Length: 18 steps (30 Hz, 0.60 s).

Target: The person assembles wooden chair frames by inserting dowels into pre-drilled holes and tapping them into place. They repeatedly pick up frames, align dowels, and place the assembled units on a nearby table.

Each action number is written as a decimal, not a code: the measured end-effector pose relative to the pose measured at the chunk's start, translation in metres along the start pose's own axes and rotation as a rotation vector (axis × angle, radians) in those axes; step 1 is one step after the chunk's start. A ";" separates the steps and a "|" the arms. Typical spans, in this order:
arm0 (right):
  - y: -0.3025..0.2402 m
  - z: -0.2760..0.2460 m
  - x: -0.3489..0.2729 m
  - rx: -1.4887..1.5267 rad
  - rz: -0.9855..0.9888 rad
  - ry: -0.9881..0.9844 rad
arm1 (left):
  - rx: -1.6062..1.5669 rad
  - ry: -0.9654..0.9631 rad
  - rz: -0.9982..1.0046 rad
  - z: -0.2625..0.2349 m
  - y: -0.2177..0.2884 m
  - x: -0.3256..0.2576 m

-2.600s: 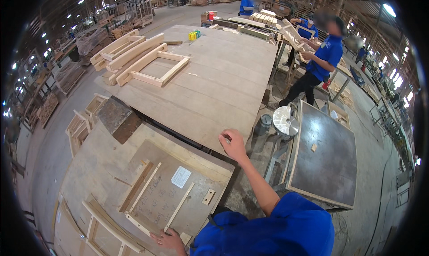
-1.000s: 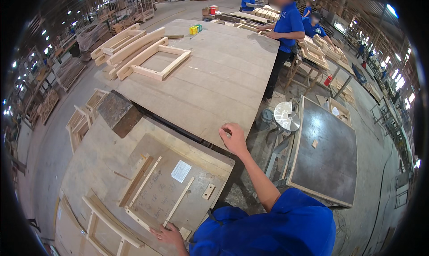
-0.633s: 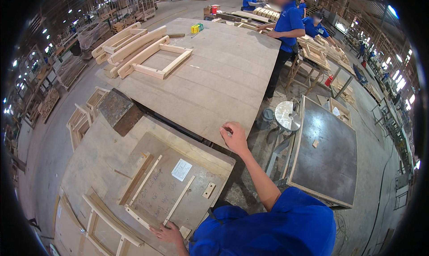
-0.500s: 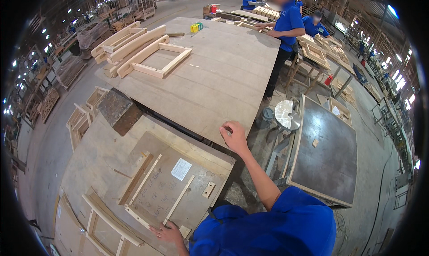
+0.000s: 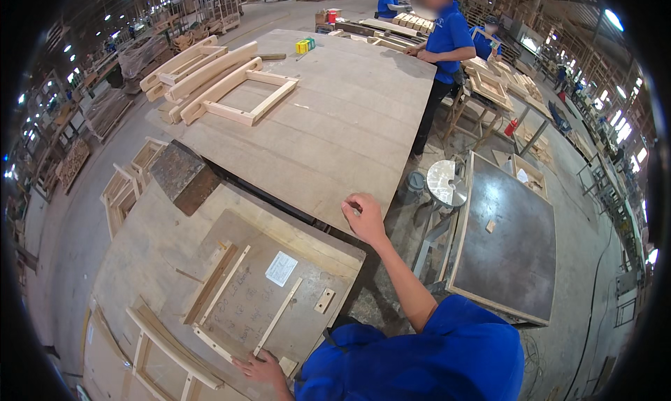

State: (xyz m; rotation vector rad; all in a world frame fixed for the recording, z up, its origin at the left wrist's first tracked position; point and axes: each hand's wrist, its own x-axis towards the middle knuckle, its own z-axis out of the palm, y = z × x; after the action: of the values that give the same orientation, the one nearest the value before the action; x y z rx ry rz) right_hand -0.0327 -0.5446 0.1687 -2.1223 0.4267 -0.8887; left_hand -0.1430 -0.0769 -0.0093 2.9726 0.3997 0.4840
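My left hand [image 5: 260, 368] lies with fingers outstretched at the near end of a thin wooden strip [image 5: 278, 317] on a flat board [image 5: 246, 299]. It touches the wood there and grips nothing. The board also carries a longer strip pair [image 5: 212, 282], a white paper label [image 5: 281, 268] and a small block with two holes [image 5: 323, 300]. My right hand [image 5: 365, 218] is above the near edge of the large far table [image 5: 335, 121], fingers curled together. Whatever they may hold is hidden.
A curved wooden frame [image 5: 171, 352] lies left of the board, and a dark block [image 5: 183, 177] sits at the table's corner. More wooden frames [image 5: 241, 97] lie on the far table. At right stand a round disc [image 5: 446, 183] and a dark-topped table [image 5: 503, 240]. A co-worker [image 5: 447, 44] stands beyond.
Both my hands keep nearly the same place and pose. The view has shifted slightly. At the back right, a seated-height co-worker now has a wooden frame raised in front of them.
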 end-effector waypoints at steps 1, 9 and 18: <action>0.000 0.001 0.000 0.000 -0.006 0.001 | -0.001 -0.002 0.000 -0.001 0.000 0.000; 0.000 0.002 -0.001 -0.002 -0.019 0.018 | -0.008 -0.006 -0.010 0.000 0.000 0.000; -0.003 0.001 0.000 0.014 -0.006 0.008 | -0.009 0.010 0.000 0.004 -0.004 -0.001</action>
State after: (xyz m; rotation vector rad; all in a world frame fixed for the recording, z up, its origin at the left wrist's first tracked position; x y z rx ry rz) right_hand -0.0323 -0.5425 0.1705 -2.1090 0.4178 -0.9017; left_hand -0.1432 -0.0736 -0.0141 2.9625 0.3971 0.4998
